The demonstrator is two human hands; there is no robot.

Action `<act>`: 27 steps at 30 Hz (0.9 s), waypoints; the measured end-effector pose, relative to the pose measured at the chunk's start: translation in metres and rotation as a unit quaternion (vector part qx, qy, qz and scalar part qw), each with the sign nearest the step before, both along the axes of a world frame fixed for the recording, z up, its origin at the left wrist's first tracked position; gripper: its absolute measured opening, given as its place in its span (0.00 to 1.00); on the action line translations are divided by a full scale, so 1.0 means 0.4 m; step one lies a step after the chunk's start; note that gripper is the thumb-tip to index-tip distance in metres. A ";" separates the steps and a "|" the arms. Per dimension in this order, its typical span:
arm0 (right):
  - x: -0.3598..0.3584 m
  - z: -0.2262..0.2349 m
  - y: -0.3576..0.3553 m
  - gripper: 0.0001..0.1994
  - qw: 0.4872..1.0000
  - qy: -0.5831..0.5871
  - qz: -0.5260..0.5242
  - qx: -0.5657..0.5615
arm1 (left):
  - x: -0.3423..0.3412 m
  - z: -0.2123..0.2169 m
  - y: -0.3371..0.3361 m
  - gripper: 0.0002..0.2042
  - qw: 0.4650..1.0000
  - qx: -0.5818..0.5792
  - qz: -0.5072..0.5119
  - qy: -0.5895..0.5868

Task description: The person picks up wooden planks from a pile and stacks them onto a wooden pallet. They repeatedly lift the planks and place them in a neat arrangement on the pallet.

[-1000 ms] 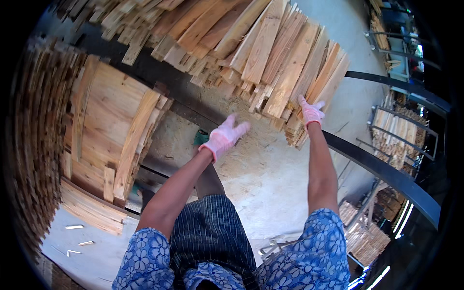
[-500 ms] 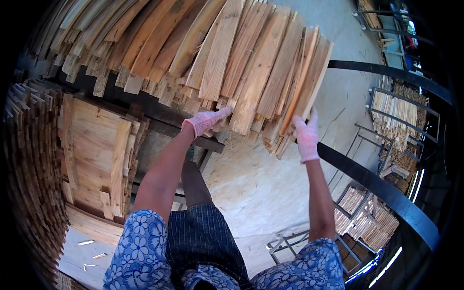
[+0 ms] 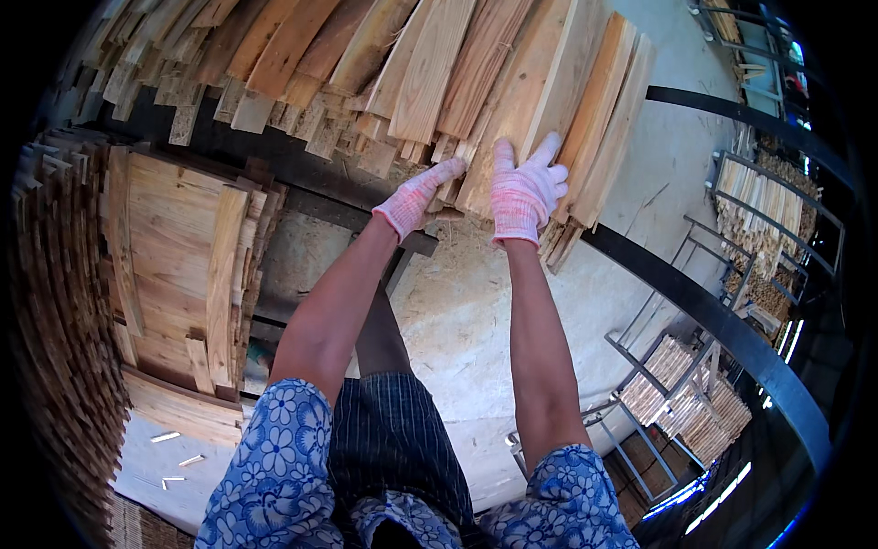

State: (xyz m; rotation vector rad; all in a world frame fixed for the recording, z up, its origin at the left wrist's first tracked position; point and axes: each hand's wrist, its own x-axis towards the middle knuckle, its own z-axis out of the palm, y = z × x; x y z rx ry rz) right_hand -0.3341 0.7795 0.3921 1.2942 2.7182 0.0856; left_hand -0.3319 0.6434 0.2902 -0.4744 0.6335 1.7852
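Note:
A broad pile of rough wooden boards (image 3: 455, 59) spans the top of the view, their near ends pointing toward me. Both my hands wear white-pink knit gloves. My left hand (image 3: 422, 195) is closed at the near end of a board, thumb side up; its fingertips are partly hidden behind the wood. Just to its right, my right hand (image 3: 529, 188) lies with spread fingers on top of a wide pale board (image 3: 515, 78), close to that board's end. More narrow boards (image 3: 611, 123) lie to the right of this hand.
Black curved metal bars (image 3: 722, 320) extend from the pile to the right. At left stand a tall stack of thin boards (image 3: 59, 302) and a wooden panel stack (image 3: 174, 265). Racks with bundled wood (image 3: 686, 393) stand on the right. Small wood scraps (image 3: 190, 460) lie on the floor.
My right hand has moved left from the pile's right edge onto the top of the wide board, its fingers now spread. My left hand has shifted slightly right and up along the ends.

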 end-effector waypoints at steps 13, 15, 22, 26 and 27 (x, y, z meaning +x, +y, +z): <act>0.464 0.032 -0.139 0.45 0.940 0.147 -0.070 -0.300 | 0.334 -0.033 -0.277 0.42 0.994 -0.044 -0.094 -0.026; 0.509 0.030 -0.046 0.43 0.869 0.211 -0.151 -0.422 | 0.293 -0.090 -0.303 0.47 0.993 -0.003 -0.119 -0.014; 0.450 -0.104 0.059 0.48 0.640 0.328 -0.269 -0.641 | 0.081 0.050 -0.108 0.43 0.992 -0.097 -0.083 -0.007; 0.445 -0.032 -0.049 0.48 0.637 0.329 -0.281 -0.639 | 0.127 0.093 -0.169 0.38 0.998 -0.047 -0.029 -0.006; 0.460 0.004 -0.073 0.48 0.635 0.317 -0.282 -0.646 | 0.150 0.125 -0.203 0.37 0.998 -0.050 -0.028 0.006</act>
